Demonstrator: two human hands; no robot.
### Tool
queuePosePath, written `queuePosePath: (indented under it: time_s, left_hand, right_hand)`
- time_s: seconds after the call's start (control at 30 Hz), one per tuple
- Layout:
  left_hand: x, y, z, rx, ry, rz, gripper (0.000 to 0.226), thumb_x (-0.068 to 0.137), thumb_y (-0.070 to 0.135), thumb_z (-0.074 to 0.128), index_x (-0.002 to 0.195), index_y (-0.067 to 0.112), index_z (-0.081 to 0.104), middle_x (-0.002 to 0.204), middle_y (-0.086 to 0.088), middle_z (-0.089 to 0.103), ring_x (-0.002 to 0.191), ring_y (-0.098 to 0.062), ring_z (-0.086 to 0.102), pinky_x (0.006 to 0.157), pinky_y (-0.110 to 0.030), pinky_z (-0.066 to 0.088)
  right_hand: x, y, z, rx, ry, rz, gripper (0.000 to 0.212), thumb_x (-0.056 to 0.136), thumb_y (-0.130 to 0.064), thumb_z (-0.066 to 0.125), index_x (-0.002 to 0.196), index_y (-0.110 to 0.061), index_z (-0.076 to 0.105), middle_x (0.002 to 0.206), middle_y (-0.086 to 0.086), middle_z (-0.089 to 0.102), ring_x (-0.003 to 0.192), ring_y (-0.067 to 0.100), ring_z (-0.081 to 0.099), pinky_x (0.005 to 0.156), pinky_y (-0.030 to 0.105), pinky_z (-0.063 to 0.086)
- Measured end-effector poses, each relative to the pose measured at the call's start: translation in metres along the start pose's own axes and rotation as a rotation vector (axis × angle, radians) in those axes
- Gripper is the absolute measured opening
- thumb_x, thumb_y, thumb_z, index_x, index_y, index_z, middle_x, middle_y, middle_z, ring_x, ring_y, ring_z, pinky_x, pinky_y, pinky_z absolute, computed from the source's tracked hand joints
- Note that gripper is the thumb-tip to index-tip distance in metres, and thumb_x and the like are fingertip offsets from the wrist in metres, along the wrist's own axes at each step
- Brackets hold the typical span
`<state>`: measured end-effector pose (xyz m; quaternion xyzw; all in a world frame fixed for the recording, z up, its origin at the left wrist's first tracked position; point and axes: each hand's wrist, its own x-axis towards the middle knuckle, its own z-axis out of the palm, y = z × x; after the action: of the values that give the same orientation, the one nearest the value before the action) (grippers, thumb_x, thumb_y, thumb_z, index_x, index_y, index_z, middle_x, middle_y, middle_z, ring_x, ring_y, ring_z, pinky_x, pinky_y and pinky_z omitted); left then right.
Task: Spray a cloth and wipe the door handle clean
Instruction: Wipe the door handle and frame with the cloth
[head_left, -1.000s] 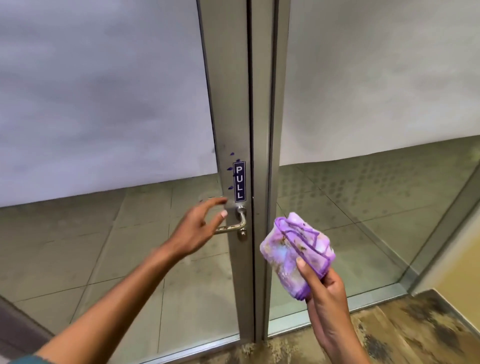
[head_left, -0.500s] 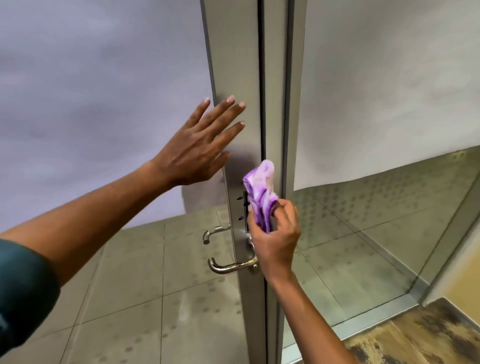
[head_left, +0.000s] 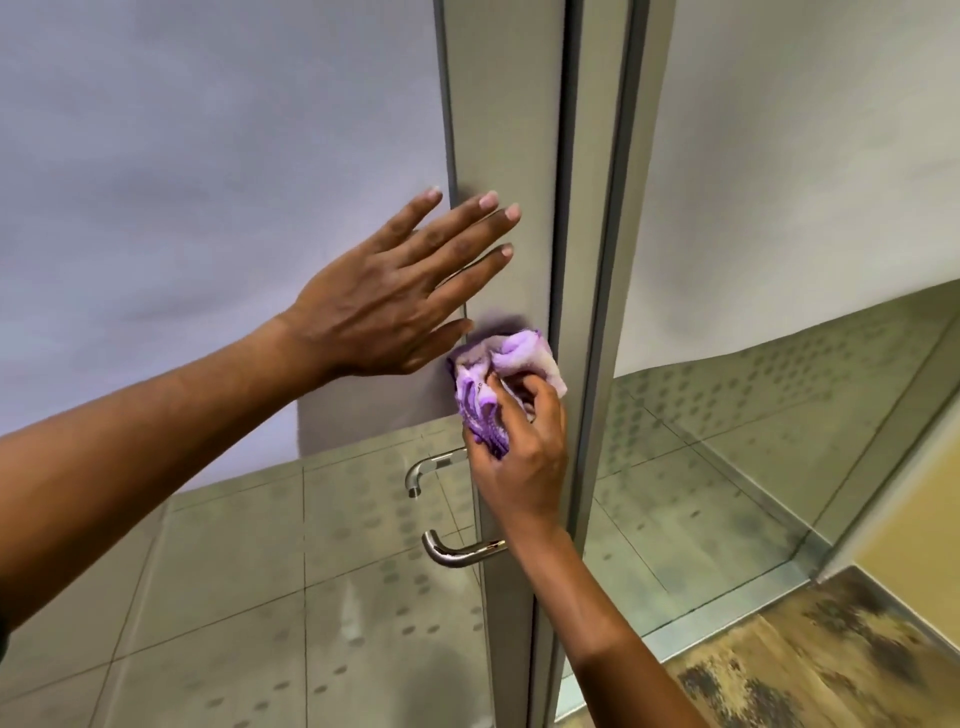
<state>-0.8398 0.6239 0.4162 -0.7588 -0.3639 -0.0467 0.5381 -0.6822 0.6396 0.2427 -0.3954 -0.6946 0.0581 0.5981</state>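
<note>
Against the grey metal door frame (head_left: 498, 130), between frosted glass panels (head_left: 208, 156), the left hand (head_left: 384, 306) is laid flat with its fingers (head_left: 467, 218) spread open, gripping nothing. Just below it, a bunched purple cloth (head_left: 488, 379) is pressed to the frame and clutched in the closed fingers (head_left: 540, 410) of the right hand (head_left: 519, 467). The chrome door handle (head_left: 457, 553) is left uncovered lower down, apart from the cloth, with a second lever (head_left: 431, 470) seen through the glass.
</note>
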Motion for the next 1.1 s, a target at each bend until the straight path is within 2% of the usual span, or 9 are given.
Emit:
queuePosePath:
  time_s: [0.1,0.2,0.3,0.47,0.6,0.7,0.83,1.0,1.1]
  left_hand:
    - [0.000,-0.001,0.001,-0.016,0.015,0.005,0.065,0.109,0.043,0.033,0.159,0.002,0.027,0.167,-0.023,0.021,0.156,-0.039,0.019,0.127,-0.057,0.021]
    - [-0.001,-0.001,0.002,-0.030,0.024,-0.003,0.066,0.109,0.044,0.032,0.159,0.002,0.025,0.168,-0.023,0.020,0.156,-0.040,0.018,0.127,-0.057,0.021]
    - [-0.001,0.000,0.002,-0.047,0.029,-0.009,0.067,0.109,0.045,0.033,0.159,0.002,0.025,0.168,-0.023,0.019,0.157,-0.039,0.017,0.127,-0.056,0.021]
    - [-0.001,0.000,0.002,-0.055,0.037,-0.015,0.067,0.109,0.045,0.035,0.159,0.002,0.026,0.168,-0.024,0.019,0.157,-0.039,0.017,0.127,-0.055,0.021]
    - [0.000,0.001,0.001,-0.049,0.038,-0.018,0.066,0.108,0.044,0.035,0.159,0.001,0.027,0.168,-0.024,0.019,0.157,-0.039,0.018,0.127,-0.055,0.022]
    - [0.000,0.001,0.002,-0.047,0.036,-0.016,0.066,0.109,0.043,0.036,0.158,0.001,0.027,0.168,-0.024,0.019,0.157,-0.039,0.018,0.127,-0.055,0.021]
    - [-0.001,0.000,0.004,-0.048,0.034,-0.017,0.066,0.109,0.043,0.033,0.159,0.001,0.025,0.168,-0.024,0.018,0.157,-0.039,0.017,0.128,-0.055,0.019]
    - [-0.002,-0.001,0.007,-0.050,0.037,-0.015,0.068,0.109,0.045,0.034,0.159,0.001,0.024,0.168,-0.024,0.019,0.157,-0.040,0.017,0.128,-0.055,0.018]
    - [-0.002,0.000,0.009,-0.056,0.049,-0.017,0.068,0.109,0.045,0.035,0.159,0.000,0.024,0.168,-0.025,0.018,0.157,-0.040,0.017,0.128,-0.055,0.018]
  right_hand:
    - [-0.008,0.001,-0.001,-0.023,-0.054,-0.019,0.048,0.082,-0.035,0.067,0.127,-0.024,0.057,0.128,0.006,0.049,0.119,0.020,0.048,0.098,0.023,0.045]
    - [-0.018,0.007,-0.005,-0.082,-0.150,-0.025,0.040,0.084,-0.030,0.061,0.124,-0.024,0.060,0.129,0.006,0.048,0.119,0.022,0.048,0.096,0.028,0.050]
    - [-0.033,0.019,-0.008,-0.127,-0.212,0.024,0.035,0.081,-0.021,0.069,0.116,-0.023,0.067,0.122,0.007,0.057,0.110,0.023,0.056,0.086,0.031,0.056]
    - [-0.038,0.027,-0.016,-0.023,-0.228,0.062,0.034,0.075,-0.006,0.076,0.103,-0.024,0.075,0.106,0.002,0.066,0.094,0.014,0.061,0.079,0.016,0.049]
    - [-0.004,0.020,-0.023,0.054,-0.146,0.051,0.028,0.080,-0.002,0.070,0.106,-0.013,0.073,0.104,0.006,0.067,0.091,0.018,0.063,0.079,0.019,0.051]
    - [0.022,0.011,-0.027,0.067,-0.121,0.024,0.034,0.079,0.002,0.068,0.112,-0.009,0.069,0.107,0.007,0.065,0.096,0.018,0.062,0.084,0.027,0.054]
    - [0.030,0.001,-0.029,0.056,-0.168,0.022,0.040,0.081,0.003,0.060,0.118,-0.011,0.062,0.114,0.008,0.062,0.103,0.024,0.060,0.088,0.037,0.054]
    - [0.027,0.008,-0.024,-0.028,-0.291,-0.011,0.037,0.083,-0.005,0.063,0.118,-0.018,0.060,0.116,0.004,0.059,0.104,0.022,0.058,0.088,0.037,0.054]
    - [0.005,0.020,-0.023,-0.009,-0.406,0.052,0.035,0.082,-0.007,0.067,0.114,-0.021,0.063,0.115,0.003,0.060,0.103,0.020,0.058,0.089,0.037,0.055]
